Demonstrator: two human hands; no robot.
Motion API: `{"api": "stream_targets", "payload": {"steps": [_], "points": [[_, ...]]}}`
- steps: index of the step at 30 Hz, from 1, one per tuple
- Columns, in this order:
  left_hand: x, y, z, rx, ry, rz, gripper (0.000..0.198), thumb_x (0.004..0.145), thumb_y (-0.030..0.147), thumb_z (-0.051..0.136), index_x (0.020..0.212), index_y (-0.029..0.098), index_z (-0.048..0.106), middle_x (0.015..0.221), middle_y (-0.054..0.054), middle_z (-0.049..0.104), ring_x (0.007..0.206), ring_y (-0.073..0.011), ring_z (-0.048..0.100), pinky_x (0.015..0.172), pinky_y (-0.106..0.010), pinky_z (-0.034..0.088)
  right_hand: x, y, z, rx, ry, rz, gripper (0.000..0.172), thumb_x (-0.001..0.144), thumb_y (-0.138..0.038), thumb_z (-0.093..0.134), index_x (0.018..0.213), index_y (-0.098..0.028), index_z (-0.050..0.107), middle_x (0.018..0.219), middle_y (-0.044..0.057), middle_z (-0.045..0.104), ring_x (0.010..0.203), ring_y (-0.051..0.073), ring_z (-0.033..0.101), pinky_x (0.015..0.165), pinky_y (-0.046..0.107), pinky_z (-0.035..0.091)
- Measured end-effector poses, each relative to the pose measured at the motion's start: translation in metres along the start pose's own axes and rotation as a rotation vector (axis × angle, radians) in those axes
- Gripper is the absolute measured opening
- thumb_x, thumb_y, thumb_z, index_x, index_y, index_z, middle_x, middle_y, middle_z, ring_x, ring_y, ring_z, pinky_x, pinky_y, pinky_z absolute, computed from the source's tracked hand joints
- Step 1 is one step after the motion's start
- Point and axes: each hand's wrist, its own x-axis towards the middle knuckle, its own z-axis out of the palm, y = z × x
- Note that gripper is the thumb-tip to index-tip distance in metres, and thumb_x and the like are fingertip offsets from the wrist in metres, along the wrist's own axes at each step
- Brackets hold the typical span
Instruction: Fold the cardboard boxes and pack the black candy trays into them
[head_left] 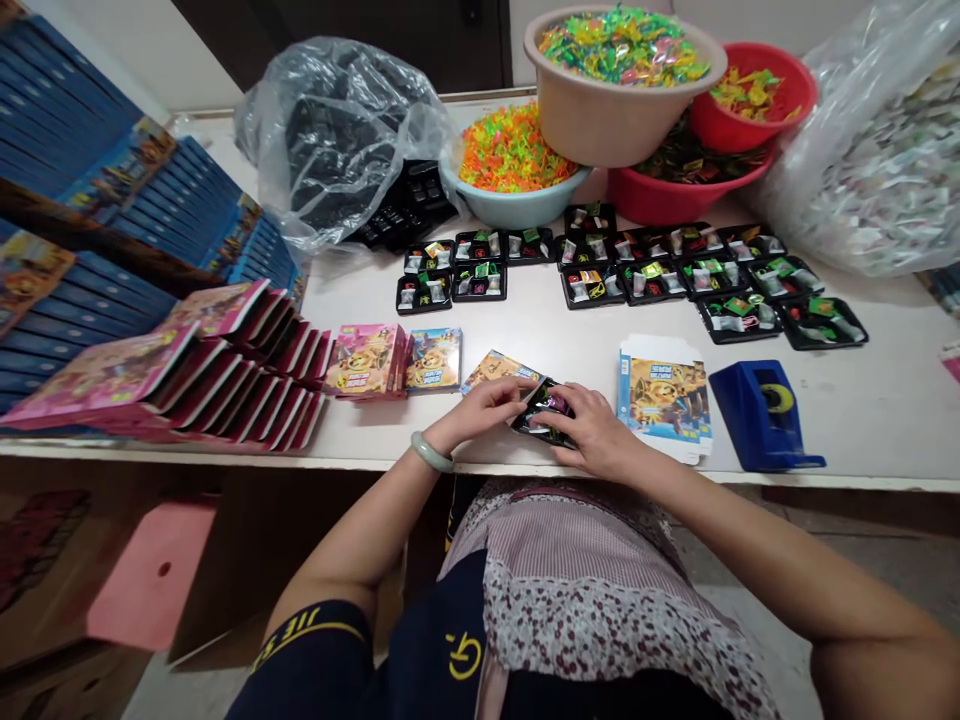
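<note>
Close to the table's front edge, a small black plastic tray (541, 425) with wrapped bits in it lies tilted between my hands. My left hand (487, 412), a bangle on its wrist, pinches the tray's left side with thumb and forefinger. Over the right side curl the fingers of my right hand (596, 428), covering part of the contents. Just behind the tray is a printed box (491, 370), partly hidden by my left hand. A flat, unfolded printed carton (664, 395) lies to the right of my right hand.
A blue tape dispenser (765, 415) stands at right. Stacked pink boxes (367, 360) and a blue box (435, 358) sit at left. Filled black trays (652, 282) line the middle. Behind are a beige tub (600, 115), a light-blue basin (517, 205) and a plastic bag (337, 130).
</note>
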Motion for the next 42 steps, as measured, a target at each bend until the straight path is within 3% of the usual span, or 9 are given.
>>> {"api": "stream_targets", "payload": {"steps": [3, 8, 15, 20, 24, 27, 31, 36, 42], "points": [[0.006, -0.008, 0.003, 0.003, 0.017, 0.001, 0.028, 0.086, 0.032, 0.057, 0.066, 0.014, 0.053, 0.116, -0.011, 0.066, 0.097, -0.0193, 0.061, 0.084, -0.033, 0.047, 0.007, -0.008, 0.019, -0.054, 0.048, 0.079, 0.046, 0.082, -0.033, 0.065, 0.128, -0.029, 0.059, 0.140, 0.013, 0.042, 0.130, 0.039, 0.033, 0.102, 0.057, 0.035], [0.015, -0.024, 0.010, 0.003, 0.047, -0.060, 0.019, 0.084, 0.030, 0.056, 0.078, 0.012, 0.060, 0.097, -0.008, 0.068, 0.072, -0.0130, 0.057, 0.065, -0.025, 0.045, 0.012, -0.006, 0.046, -0.023, 0.100, 0.156, 0.050, 0.082, -0.032, 0.064, 0.131, -0.022, 0.055, 0.142, 0.016, 0.038, 0.136, 0.039, 0.027, 0.106, 0.060, 0.031], [0.017, -0.035, 0.010, -0.059, 0.025, -0.100, 0.018, 0.082, 0.030, 0.056, 0.078, 0.012, 0.059, 0.092, -0.007, 0.066, 0.063, -0.0097, 0.051, 0.058, -0.022, 0.041, 0.009, -0.006, 0.046, -0.008, 0.051, 0.143, 0.035, 0.086, -0.032, 0.062, 0.120, -0.029, 0.063, 0.144, 0.012, 0.037, 0.139, 0.039, 0.022, 0.108, 0.066, 0.023], [0.020, -0.032, 0.015, 0.027, 0.077, -0.065, 0.019, 0.081, 0.025, 0.056, 0.067, 0.014, 0.049, 0.107, -0.011, 0.064, 0.079, -0.0148, 0.058, 0.071, -0.029, 0.048, 0.012, -0.009, 0.045, -0.003, 0.042, 0.169, 0.041, 0.087, -0.036, 0.061, 0.127, -0.028, 0.059, 0.146, 0.014, 0.035, 0.139, 0.037, 0.023, 0.109, 0.065, 0.021], [0.017, -0.025, 0.025, 0.139, 0.087, 0.009, 0.020, 0.085, 0.022, 0.052, 0.067, 0.016, 0.045, 0.116, -0.011, 0.061, 0.104, -0.0211, 0.058, 0.090, -0.037, 0.046, -0.008, -0.008, 0.034, 0.010, 0.161, 0.133, 0.033, 0.091, -0.037, 0.054, 0.120, -0.024, 0.063, 0.136, 0.013, 0.047, 0.132, 0.032, 0.034, 0.108, 0.056, 0.027], [0.014, -0.021, 0.028, 0.213, 0.117, 0.006, 0.019, 0.086, 0.020, 0.051, 0.068, 0.017, 0.045, 0.118, -0.010, 0.061, 0.102, -0.0205, 0.059, 0.090, -0.038, 0.046, -0.026, -0.008, 0.025, -0.020, 0.221, 0.186, 0.025, 0.095, -0.032, 0.049, 0.108, -0.025, 0.069, 0.115, 0.011, 0.060, 0.109, 0.028, 0.051, 0.094, 0.047, 0.039], [0.015, -0.019, 0.031, 0.260, 0.127, 0.005, 0.016, 0.084, 0.017, 0.051, 0.069, 0.017, 0.046, 0.113, -0.009, 0.062, 0.099, -0.0196, 0.059, 0.087, -0.037, 0.047, -0.031, -0.009, 0.028, -0.015, 0.153, 0.224, 0.026, 0.096, -0.031, 0.048, 0.109, -0.022, 0.068, 0.099, 0.011, 0.064, 0.089, 0.025, 0.056, 0.077, 0.039, 0.045], [0.022, -0.015, 0.043, 0.207, 0.017, 0.046, 0.016, 0.082, 0.013, 0.050, 0.067, 0.017, 0.046, 0.112, -0.010, 0.063, 0.105, -0.0213, 0.059, 0.090, -0.039, 0.048, -0.019, -0.011, 0.043, 0.057, 0.140, 0.221, 0.024, 0.097, -0.026, 0.045, 0.103, -0.018, 0.067, 0.096, 0.010, 0.064, 0.084, 0.021, 0.060, 0.074, 0.033, 0.049], [0.023, -0.013, 0.047, 0.207, 0.058, 0.017, 0.019, 0.083, 0.015, 0.051, 0.065, 0.017, 0.045, 0.110, -0.010, 0.064, 0.105, -0.0218, 0.060, 0.088, -0.039, 0.050, -0.011, -0.013, 0.042, 0.147, 0.190, 0.230, 0.022, 0.096, -0.021, 0.045, 0.096, -0.020, 0.067, 0.095, 0.008, 0.063, 0.087, 0.021, 0.059, 0.077, 0.033, 0.050]]}}
